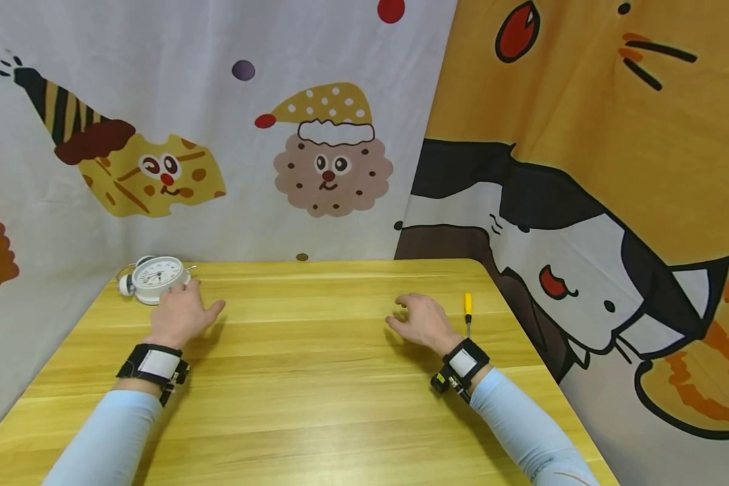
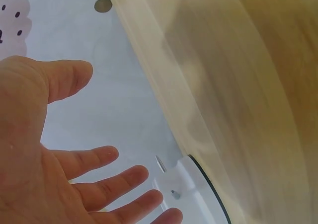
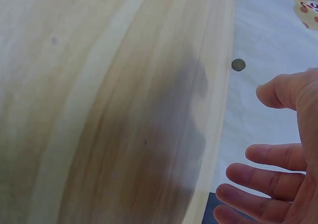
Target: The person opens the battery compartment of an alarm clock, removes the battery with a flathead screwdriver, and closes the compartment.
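Left hand [image 1: 180, 314] and right hand [image 1: 424, 321] spread empty; only the head view shows the screwdriver [image 1: 468, 306].

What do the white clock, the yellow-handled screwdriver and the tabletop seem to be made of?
White clock: painted metal or plastic; the left wrist view shows its smooth, slightly shiny shell.
Yellow-handled screwdriver: handle probably plastic, judging by its even bright colour; grey shaft likely metal; finish too small to tell.
Tabletop: wood or wood-look laminate, from its streaked grain, with a soft sheen.
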{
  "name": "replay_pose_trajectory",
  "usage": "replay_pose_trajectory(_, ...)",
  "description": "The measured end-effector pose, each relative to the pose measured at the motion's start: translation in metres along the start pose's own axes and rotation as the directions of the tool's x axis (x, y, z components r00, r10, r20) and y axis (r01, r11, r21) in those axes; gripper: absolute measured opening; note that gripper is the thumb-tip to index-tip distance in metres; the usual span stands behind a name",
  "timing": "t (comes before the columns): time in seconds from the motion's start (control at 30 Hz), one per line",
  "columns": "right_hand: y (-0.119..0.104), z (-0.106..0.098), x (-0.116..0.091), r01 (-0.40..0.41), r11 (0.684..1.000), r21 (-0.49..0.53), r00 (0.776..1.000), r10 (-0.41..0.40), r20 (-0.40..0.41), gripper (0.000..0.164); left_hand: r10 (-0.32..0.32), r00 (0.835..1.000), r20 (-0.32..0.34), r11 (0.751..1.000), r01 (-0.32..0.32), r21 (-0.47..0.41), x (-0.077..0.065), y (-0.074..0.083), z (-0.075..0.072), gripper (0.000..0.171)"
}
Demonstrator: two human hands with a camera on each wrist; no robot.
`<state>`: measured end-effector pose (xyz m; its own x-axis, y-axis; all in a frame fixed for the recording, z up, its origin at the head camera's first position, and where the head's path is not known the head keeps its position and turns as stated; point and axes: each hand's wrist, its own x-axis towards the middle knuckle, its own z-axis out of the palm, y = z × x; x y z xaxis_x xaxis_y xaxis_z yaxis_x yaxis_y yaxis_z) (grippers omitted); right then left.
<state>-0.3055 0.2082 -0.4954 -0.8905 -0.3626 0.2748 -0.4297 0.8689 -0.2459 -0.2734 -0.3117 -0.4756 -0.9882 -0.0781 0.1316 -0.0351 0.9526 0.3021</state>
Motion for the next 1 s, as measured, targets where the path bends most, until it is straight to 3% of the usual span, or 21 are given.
replay_pose_trajectory(0.63, 0.005, -0.001, 0.004, 0.007, 1.0, 0.005, 1.0, -0.007, -0.001, 0.052, -0.031, 0.996, -0.084, 1.0, 0.031, 0.003, 0.01, -0.011, -0.004, 0.086)
replay_pose_trajectory(1.0, 0.005, -0.001, 0.003, 0.016, 1.0, 0.009, 1.0, -0.016, -0.018, 0.051, -0.062, 0.989, -0.132, 0.997, 0.067, 0.031, 0.024, -0.028, -0.004, 0.086)
